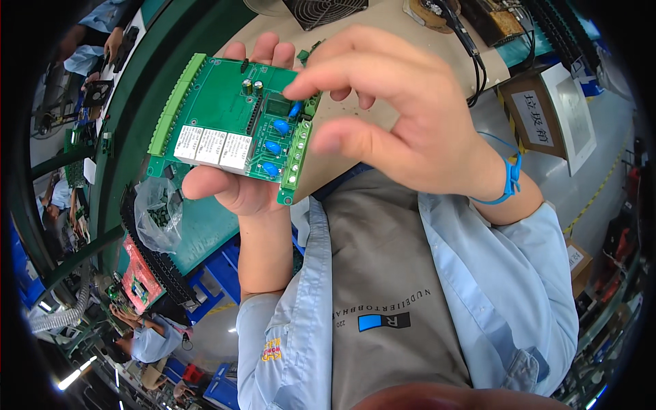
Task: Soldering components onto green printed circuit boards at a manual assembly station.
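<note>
My left hand (263,195) holds a green circuit board (222,82) from beneath, thumb at the near edge and fingertips showing past the far edge. The board carries white relays (214,148), several blue disc components (273,147), and two small capacitors (252,87). A long light-green terminal block (176,106) lines its left side, and a green screw terminal strip (296,156) its right. My right hand (403,109) hovers over the right side, thumb and fingers apart. Its index fingertip is at the board's upper right; whether it touches a part there I cannot tell.
A beige work surface (383,147) lies behind the board, with a black fan grille (324,12) and dark cables (471,51) at its far side. At left are a clear plastic bag (158,213) and a black rack (167,270). A brown carton (536,123) stands right. Other people work at left.
</note>
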Tool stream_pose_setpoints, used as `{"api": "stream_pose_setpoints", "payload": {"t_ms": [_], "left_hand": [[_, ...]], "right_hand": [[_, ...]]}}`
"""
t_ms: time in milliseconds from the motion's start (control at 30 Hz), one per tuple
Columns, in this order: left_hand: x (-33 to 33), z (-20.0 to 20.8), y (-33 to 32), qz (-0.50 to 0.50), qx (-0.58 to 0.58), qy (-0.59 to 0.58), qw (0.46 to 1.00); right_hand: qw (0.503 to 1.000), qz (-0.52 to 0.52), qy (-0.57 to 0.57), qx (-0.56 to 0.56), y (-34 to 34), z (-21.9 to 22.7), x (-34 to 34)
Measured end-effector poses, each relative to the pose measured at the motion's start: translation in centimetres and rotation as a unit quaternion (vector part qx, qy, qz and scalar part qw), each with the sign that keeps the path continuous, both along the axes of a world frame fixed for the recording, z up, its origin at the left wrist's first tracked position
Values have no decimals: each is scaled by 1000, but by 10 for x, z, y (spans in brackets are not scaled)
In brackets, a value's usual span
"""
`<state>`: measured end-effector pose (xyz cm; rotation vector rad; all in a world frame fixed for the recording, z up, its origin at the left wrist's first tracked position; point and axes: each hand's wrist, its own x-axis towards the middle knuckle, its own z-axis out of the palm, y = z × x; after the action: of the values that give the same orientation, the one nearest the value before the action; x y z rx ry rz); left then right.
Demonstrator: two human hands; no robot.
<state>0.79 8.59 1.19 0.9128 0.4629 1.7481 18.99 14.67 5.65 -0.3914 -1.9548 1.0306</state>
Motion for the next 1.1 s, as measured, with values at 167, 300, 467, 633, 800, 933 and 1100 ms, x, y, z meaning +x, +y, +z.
{"api": "stream_pose_setpoints", "payload": {"t_ms": [167,300,467,633,800,933,1100], "left_hand": [[10,10,-2,86,-36,42,995],[11,13,-4,104,-35,45,993],[16,16,-11,123,-39,40,991],[26,25,-18,175,-87,54,979],[31,19,-16,215,-53,75,972],[23,11,-17,214,18,112,970],[0,6,-30,188,51,291,937]], "right_hand": [[997,-6,-4,70,-7,-5,-5],[996,-9,-15,92,-8,-5,-7],[995,-8,-31,94,-11,-3,-2],[993,-43,-24,110,-15,-3,-16],[989,-97,-17,110,-16,-12,-23],[990,-84,22,108,-13,-15,-18],[997,-35,38,59,-11,-12,-9]]}}
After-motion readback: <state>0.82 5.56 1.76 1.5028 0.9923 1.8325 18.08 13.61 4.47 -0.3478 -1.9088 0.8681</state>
